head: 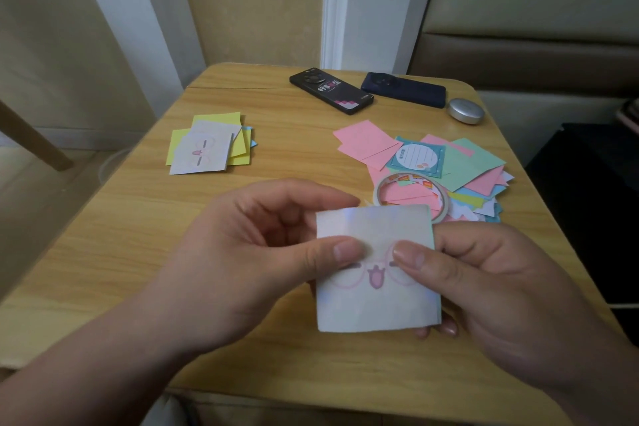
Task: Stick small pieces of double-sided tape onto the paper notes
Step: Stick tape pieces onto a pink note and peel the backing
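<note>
A white paper note (pixel 377 301) with a pink cartoon face is held above the wooden table (pixel 138 252) near its front. My left hand (pixel 262 252) pinches its left edge, thumb on top. My right hand (pixel 491 287) pinches its right side, thumb on the face and fingers underneath. The roll of double-sided tape (pixel 380 185) lies just behind the note, on a heap of pink, green, blue and yellow notes (pixel 473 166). A second stack of notes (pixel 207 145), yellow ones under white face notes, lies at the left. No tape piece is visible on the held note.
Two dark phones (pixel 330 90) (pixel 403 89) lie at the table's far edge, with a small silver oval case (pixel 465 111) to their right. A wall and curtain stand behind the table; a padded seat is at the right.
</note>
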Demonstrator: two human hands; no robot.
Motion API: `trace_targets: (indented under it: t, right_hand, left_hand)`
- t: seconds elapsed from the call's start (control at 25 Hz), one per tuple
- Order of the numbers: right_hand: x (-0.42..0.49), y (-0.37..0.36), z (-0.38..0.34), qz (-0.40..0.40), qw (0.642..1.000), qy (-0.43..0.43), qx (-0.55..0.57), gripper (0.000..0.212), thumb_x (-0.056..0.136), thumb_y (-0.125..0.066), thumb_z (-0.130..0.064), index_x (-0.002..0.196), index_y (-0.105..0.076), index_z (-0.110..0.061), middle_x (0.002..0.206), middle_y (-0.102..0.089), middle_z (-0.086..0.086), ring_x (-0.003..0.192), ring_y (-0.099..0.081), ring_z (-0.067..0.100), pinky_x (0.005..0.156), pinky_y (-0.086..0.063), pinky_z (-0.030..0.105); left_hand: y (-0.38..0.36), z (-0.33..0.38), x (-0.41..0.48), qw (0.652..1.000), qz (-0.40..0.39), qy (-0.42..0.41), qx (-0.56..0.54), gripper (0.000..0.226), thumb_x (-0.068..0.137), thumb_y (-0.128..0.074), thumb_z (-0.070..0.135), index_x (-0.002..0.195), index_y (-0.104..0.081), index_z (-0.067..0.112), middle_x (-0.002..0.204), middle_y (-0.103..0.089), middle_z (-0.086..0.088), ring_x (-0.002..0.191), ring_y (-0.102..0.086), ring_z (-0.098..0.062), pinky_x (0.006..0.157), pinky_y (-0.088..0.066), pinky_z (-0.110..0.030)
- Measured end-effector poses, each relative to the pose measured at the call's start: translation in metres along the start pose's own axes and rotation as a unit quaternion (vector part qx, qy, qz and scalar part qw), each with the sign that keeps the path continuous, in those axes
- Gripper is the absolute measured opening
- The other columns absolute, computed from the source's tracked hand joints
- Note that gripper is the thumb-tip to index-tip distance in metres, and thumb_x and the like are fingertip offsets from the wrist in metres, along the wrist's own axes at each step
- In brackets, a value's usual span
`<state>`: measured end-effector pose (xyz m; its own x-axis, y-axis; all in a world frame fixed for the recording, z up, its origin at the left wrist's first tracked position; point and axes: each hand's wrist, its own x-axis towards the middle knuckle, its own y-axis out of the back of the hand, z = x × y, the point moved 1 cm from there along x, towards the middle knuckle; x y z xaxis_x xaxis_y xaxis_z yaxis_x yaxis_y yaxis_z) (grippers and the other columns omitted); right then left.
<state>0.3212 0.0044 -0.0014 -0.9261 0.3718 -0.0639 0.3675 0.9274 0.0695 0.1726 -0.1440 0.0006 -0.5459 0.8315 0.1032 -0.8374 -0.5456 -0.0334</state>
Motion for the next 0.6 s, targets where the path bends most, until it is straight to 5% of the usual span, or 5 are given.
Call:
trace_targets:
  t: [0.16,0.28,0.4,0.6]
  right_hand:
    - [0.001,-0.002,0.000,0.033,0.998,0.007,0.044,0.017,0.078,-0.070,-0.027,0.091,-0.077,-0.018,0.070,-0.070,0.011,0.054,-0.050,0.018,0.038,-0.035,0.020]
    - [0.001,-0.003,-0.001,0.046,0.996,0.008,0.070,0.018,0.076,-0.070,-0.023,0.093,-0.077,-0.025,0.074,-0.072,0.006,0.056,-0.054,0.016,0.036,-0.035,0.019]
    - [-0.001,-0.006,-0.006,0.042,0.996,0.019,0.071,0.020,0.081,-0.078,-0.014,0.101,-0.073,-0.016,0.075,-0.075,0.010,0.054,-0.061,0.009,0.038,-0.040,0.017]
    - [-0.003,-0.013,-0.010,0.053,0.996,0.031,0.066,0.032,0.074,-0.065,-0.001,0.105,-0.065,-0.008,0.064,-0.073,0.014,0.044,-0.061,0.006,0.041,-0.043,0.011]
  left_hand:
    - [-0.007,0.005,-0.002,1.000,0.009,0.015,0.001,0.037,0.049,-0.090,0.014,0.084,-0.081,0.022,0.058,-0.058,0.000,0.055,-0.048,-0.013,0.051,-0.044,-0.018]
    - [-0.009,0.005,-0.002,1.000,0.008,0.015,0.016,0.032,0.050,-0.091,0.016,0.079,-0.081,0.023,0.056,-0.054,-0.001,0.053,-0.045,-0.014,0.049,-0.040,-0.018]
    - [-0.010,0.002,-0.001,0.999,0.027,0.035,-0.011,0.028,0.050,-0.085,0.014,0.078,-0.080,0.016,0.054,-0.058,-0.001,0.050,-0.050,-0.011,0.049,-0.044,-0.017]
    - [-0.012,0.002,-0.002,0.998,-0.014,0.051,-0.036,0.027,0.060,-0.087,0.001,0.085,-0.075,0.005,0.070,-0.073,-0.012,0.062,-0.068,-0.018,0.061,-0.057,-0.024]
